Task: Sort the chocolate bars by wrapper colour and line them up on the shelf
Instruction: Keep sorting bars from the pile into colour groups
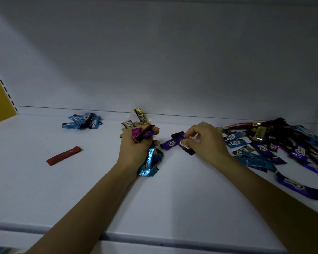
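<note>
Your left grip [136, 145] is curled tight round a bunch of mixed bars [149, 162]; at its 3 o'clock, your right grip [206, 142] pinches a purple bar [178, 136].

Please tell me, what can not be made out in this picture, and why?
Head view: how many bars are in the bundle of bars; the left hand gripping it hides most.
Head view: the middle of the purple bar; the right hand's pinching fingertips cover it.
Head view: the full mixed pile; the right frame edge cuts it off, and dim light blurs it.
</note>
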{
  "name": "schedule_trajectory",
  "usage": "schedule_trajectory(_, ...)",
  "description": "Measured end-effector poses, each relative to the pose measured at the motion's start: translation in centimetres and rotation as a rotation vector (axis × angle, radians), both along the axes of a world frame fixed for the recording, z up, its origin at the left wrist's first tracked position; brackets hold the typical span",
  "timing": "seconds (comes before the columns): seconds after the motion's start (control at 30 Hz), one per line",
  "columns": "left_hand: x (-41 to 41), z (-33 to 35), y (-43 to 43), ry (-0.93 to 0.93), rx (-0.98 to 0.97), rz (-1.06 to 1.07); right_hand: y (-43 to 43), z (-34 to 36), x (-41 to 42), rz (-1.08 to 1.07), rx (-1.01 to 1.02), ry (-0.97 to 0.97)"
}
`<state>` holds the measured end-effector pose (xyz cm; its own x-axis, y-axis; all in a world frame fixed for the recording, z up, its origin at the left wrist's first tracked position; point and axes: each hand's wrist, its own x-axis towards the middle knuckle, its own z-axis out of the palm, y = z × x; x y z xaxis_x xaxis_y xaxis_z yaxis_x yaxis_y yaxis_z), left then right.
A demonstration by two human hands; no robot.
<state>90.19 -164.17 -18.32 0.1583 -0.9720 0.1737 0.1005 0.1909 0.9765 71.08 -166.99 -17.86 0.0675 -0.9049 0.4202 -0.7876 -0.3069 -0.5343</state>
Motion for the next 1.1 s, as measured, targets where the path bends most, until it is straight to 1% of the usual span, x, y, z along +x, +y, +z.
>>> schedule_trajectory(0.03,0.0,0.1,0.1,-0.028,-0.004,-0.01,0.1,0.0,0.0,-0.018,-0.067,0.091)
schedule_trajectory(0.07,-0.1,0.1,0.2,-0.061,-0.012,-0.023,0.5,0.2,0.2,-0.011,-0.146,0.104)
schedule_trajectory(0.13,-0.1,0.2,0.4,-0.154,-0.047,-0.047,1.6,1.0,1.6,0.092,-0.279,0.016)
schedule_trajectory(0.17,-0.2,0.3,0.4,-0.2,-0.07,-0.05,2.1,1.4,2.6,0.161,-0.312,0.002)
schedule_trajectory(0.23,-0.2,0.4,0.5,-0.237,-0.107,-0.043,2.9,1.8,4.3,0.265,-0.354,0.052)
schedule_trajectory(0.3,-0.2,0.5,0.5,-0.243,-0.123,-0.038,3.2,2.1,4.9,0.342,-0.378,0.061)
schedule_trajectory(0.37,-0.1,0.5,0.5,-0.272,-0.125,-0.042,3.3,2.2,4.7,0.414,-0.359,0.027)
schedule_trajectory(0.47,-0.1,0.4,0.4,-0.294,-0.127,-0.043,3.4,2.0,4.5,0.468,-0.333,0.058)
schedule_trajectory(0.53,0.0,0.4,0.4,-0.315,-0.131,-0.038,3.3,2.0,4.7,0.458,-0.353,0.024)
schedule_trajectory(0.6,-0.1,0.3,0.4,-0.33,-0.123,-0.037,3.0,2.2,4.7,0.445,-0.361,-0.105)
schedule_trajectory(0.67,-0.3,0.3,0.3,-0.32,-0.089,-0.037,2.7,2.3,4.5,0.421,-0.285,-0.253)
schedule_trajectory(0.77,-0.3,0.1,0.2,-0.315,-0.039,-0.015,2.3,2.2,4.2,0.373,-0.142,-0.4)
schedule_trajectory(0.9,-0.3,0.2,0.1,-0.267,0.027,-0.008,1.8,2.4,3.6,0.324,-0.082,-0.612)
schedule_trajectory(1.03,-0.2,0.2,0.0,-0.184,0.057,-0.036,0.9,2.1,2.6,0.233,-0.031,-0.707)
schedule_trajectory(1.07,-0.2,0.2,-0.1,-0.156,0.063,-0.037,0.6,1.9,2.3,0.193,-0.037,-0.696)
schedule_trajectory(1.1,-0.2,0.1,-0.2,-0.137,0.073,-0.037,0.3,1.7,1.9,0.146,-0.056,-0.633)
